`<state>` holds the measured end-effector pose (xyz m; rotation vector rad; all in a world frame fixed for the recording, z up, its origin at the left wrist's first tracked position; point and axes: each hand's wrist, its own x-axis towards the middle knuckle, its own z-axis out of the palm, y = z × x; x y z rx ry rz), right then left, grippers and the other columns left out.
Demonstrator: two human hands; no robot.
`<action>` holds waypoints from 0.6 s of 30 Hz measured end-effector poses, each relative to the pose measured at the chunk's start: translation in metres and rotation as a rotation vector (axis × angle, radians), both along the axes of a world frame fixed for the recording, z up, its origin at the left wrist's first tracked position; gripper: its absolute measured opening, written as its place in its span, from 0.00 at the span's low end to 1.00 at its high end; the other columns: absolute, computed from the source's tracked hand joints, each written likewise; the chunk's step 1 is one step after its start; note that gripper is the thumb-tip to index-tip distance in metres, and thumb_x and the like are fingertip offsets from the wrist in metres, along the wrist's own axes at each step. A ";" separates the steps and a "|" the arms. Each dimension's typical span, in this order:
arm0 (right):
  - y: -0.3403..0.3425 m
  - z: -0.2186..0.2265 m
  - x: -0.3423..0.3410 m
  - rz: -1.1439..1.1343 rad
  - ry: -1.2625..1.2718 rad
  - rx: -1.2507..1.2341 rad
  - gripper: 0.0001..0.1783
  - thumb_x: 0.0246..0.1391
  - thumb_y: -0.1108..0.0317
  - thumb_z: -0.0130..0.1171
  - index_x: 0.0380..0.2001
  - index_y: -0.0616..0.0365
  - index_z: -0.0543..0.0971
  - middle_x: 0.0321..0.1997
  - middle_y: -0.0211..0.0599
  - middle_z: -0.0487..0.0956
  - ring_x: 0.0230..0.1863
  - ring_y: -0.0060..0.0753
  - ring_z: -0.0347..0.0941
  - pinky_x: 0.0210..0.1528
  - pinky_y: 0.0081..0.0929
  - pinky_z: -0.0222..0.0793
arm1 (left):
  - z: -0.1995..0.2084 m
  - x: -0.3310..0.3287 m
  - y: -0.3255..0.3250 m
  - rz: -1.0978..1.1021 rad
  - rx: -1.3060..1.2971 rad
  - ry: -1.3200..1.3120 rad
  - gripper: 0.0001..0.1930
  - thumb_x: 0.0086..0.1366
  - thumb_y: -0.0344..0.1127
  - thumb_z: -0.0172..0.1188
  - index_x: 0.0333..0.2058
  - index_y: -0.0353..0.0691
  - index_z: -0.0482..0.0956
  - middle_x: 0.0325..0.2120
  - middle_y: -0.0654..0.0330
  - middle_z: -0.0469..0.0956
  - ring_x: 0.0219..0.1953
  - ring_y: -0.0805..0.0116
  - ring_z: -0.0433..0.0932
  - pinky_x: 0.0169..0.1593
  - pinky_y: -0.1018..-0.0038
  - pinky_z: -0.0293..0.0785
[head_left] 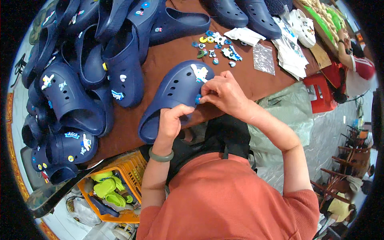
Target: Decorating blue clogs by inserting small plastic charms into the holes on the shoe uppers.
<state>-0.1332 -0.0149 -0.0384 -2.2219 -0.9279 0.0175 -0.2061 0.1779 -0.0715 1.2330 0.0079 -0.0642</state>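
A navy clog [178, 80] is tilted near the table's front edge, its toe pointing away from me. My left hand [171, 122] is closed on its side, thumb on top and fingers hidden beneath. On its toe sits a white figure-shaped shoe charm [200, 73]. My right hand [226, 94] pinches a small blue shoe charm [198, 99] against the clog's right side; whether it sits in a hole I cannot tell. Just beyond the toe, several loose shoe charms [219, 39] in white, blue and yellow are scattered on the brown cloth [160, 54].
Navy clogs [74, 96], many with charms, are heaped at the left; more stand at the back. White packets [290, 58], a clear bag [264, 60] and a white clog [302, 28] lie right. An orange crate [136, 168] holds lime clogs. Another person's arm [343, 50] shows far right.
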 end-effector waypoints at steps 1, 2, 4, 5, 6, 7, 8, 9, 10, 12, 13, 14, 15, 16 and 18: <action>-0.002 -0.003 -0.002 -0.006 -0.001 0.003 0.08 0.41 0.62 0.67 0.22 0.51 0.78 0.24 0.27 0.78 0.33 0.31 0.73 0.42 0.30 0.54 | -0.001 0.001 0.002 0.022 -0.054 0.085 0.06 0.52 0.26 0.58 0.27 0.31 0.81 0.27 0.61 0.80 0.32 0.74 0.77 0.37 0.76 0.71; -0.003 -0.008 -0.003 -0.029 0.020 0.081 0.08 0.42 0.64 0.67 0.23 0.53 0.79 0.25 0.29 0.79 0.31 0.31 0.73 0.41 0.29 0.57 | -0.006 0.002 0.005 0.013 -0.062 0.014 0.05 0.51 0.25 0.58 0.26 0.31 0.81 0.28 0.60 0.80 0.33 0.73 0.77 0.39 0.76 0.70; -0.006 -0.014 0.000 -0.065 0.073 0.204 0.07 0.43 0.66 0.67 0.25 0.56 0.80 0.26 0.33 0.80 0.30 0.34 0.75 0.39 0.29 0.63 | 0.000 0.006 0.007 0.049 -0.144 0.121 0.05 0.51 0.25 0.58 0.26 0.32 0.82 0.28 0.60 0.80 0.33 0.72 0.77 0.40 0.76 0.70; -0.012 -0.016 0.008 -0.082 0.109 0.249 0.08 0.44 0.66 0.67 0.25 0.58 0.80 0.27 0.35 0.80 0.30 0.37 0.76 0.38 0.30 0.66 | 0.003 0.008 0.008 0.086 -0.231 0.230 0.05 0.50 0.24 0.58 0.26 0.32 0.82 0.28 0.60 0.80 0.33 0.72 0.77 0.41 0.75 0.70; -0.018 -0.015 0.016 -0.154 -0.100 0.257 0.09 0.46 0.66 0.64 0.25 0.61 0.80 0.26 0.44 0.79 0.26 0.43 0.77 0.28 0.33 0.71 | 0.007 0.010 0.007 0.116 -0.251 0.280 0.05 0.49 0.23 0.59 0.26 0.32 0.82 0.29 0.60 0.80 0.33 0.71 0.77 0.43 0.75 0.70; -0.030 -0.020 0.026 -0.268 -0.115 0.170 0.08 0.46 0.67 0.65 0.26 0.61 0.80 0.26 0.44 0.79 0.27 0.42 0.77 0.30 0.33 0.71 | 0.003 0.011 0.009 0.121 -0.251 0.278 0.05 0.49 0.23 0.59 0.26 0.32 0.82 0.29 0.60 0.80 0.33 0.71 0.77 0.43 0.75 0.70; -0.041 -0.023 0.034 -0.358 -0.148 0.152 0.09 0.47 0.66 0.65 0.28 0.61 0.80 0.27 0.45 0.79 0.28 0.43 0.77 0.31 0.33 0.71 | -0.004 0.011 0.012 0.071 -0.255 0.246 0.06 0.48 0.23 0.58 0.27 0.32 0.82 0.29 0.61 0.80 0.33 0.71 0.77 0.43 0.75 0.70; -0.055 -0.033 0.045 -0.455 -0.073 0.113 0.09 0.48 0.66 0.64 0.30 0.60 0.80 0.29 0.45 0.79 0.30 0.44 0.77 0.31 0.34 0.72 | -0.008 0.011 0.014 0.020 -0.259 0.215 0.06 0.48 0.23 0.58 0.27 0.32 0.81 0.29 0.61 0.80 0.33 0.71 0.77 0.43 0.74 0.70; -0.065 -0.042 0.056 -0.474 -0.129 0.068 0.10 0.50 0.64 0.63 0.32 0.59 0.80 0.31 0.44 0.79 0.32 0.46 0.77 0.33 0.36 0.72 | -0.005 0.011 0.010 0.041 -0.248 0.221 0.06 0.47 0.24 0.59 0.27 0.33 0.81 0.28 0.62 0.79 0.33 0.71 0.77 0.43 0.75 0.70; -0.074 -0.051 0.068 -0.480 -0.162 -0.029 0.10 0.49 0.63 0.63 0.32 0.58 0.80 0.33 0.42 0.79 0.34 0.48 0.76 0.35 0.38 0.71 | 0.000 0.008 0.005 0.060 -0.216 0.209 0.06 0.48 0.25 0.60 0.27 0.33 0.81 0.28 0.62 0.79 0.32 0.72 0.77 0.42 0.75 0.70; -0.074 -0.052 0.070 -0.473 -0.161 -0.074 0.11 0.49 0.63 0.63 0.32 0.57 0.80 0.33 0.42 0.78 0.34 0.49 0.76 0.35 0.39 0.70 | 0.002 0.007 0.004 0.071 -0.183 0.200 0.06 0.48 0.25 0.60 0.27 0.33 0.81 0.27 0.62 0.79 0.31 0.72 0.76 0.42 0.75 0.70; -0.073 -0.052 0.071 -0.465 -0.162 -0.075 0.11 0.49 0.63 0.63 0.32 0.57 0.80 0.33 0.42 0.78 0.34 0.49 0.76 0.35 0.39 0.70 | 0.003 0.005 0.004 0.056 -0.198 0.248 0.04 0.49 0.23 0.58 0.22 0.32 0.81 0.27 0.60 0.80 0.31 0.72 0.77 0.44 0.75 0.70; -0.071 -0.051 0.073 -0.464 -0.117 -0.125 0.11 0.50 0.62 0.62 0.33 0.57 0.80 0.33 0.42 0.78 0.35 0.48 0.75 0.36 0.39 0.70 | 0.004 0.005 0.004 0.064 -0.199 0.248 0.04 0.49 0.23 0.58 0.22 0.32 0.81 0.27 0.60 0.80 0.31 0.72 0.77 0.44 0.75 0.70; -0.069 -0.051 0.074 -0.463 -0.073 -0.176 0.11 0.50 0.62 0.62 0.33 0.56 0.80 0.33 0.42 0.78 0.35 0.48 0.75 0.36 0.39 0.69 | 0.005 0.004 0.003 0.057 -0.178 0.220 0.03 0.48 0.23 0.58 0.22 0.32 0.81 0.27 0.60 0.80 0.32 0.71 0.77 0.44 0.74 0.70; -0.069 -0.052 0.075 -0.447 -0.071 -0.173 0.11 0.50 0.61 0.62 0.33 0.56 0.80 0.32 0.42 0.78 0.35 0.48 0.75 0.37 0.40 0.69 | 0.012 0.005 -0.004 0.104 -0.192 0.205 0.03 0.47 0.24 0.60 0.23 0.33 0.80 0.27 0.62 0.79 0.33 0.72 0.77 0.44 0.75 0.69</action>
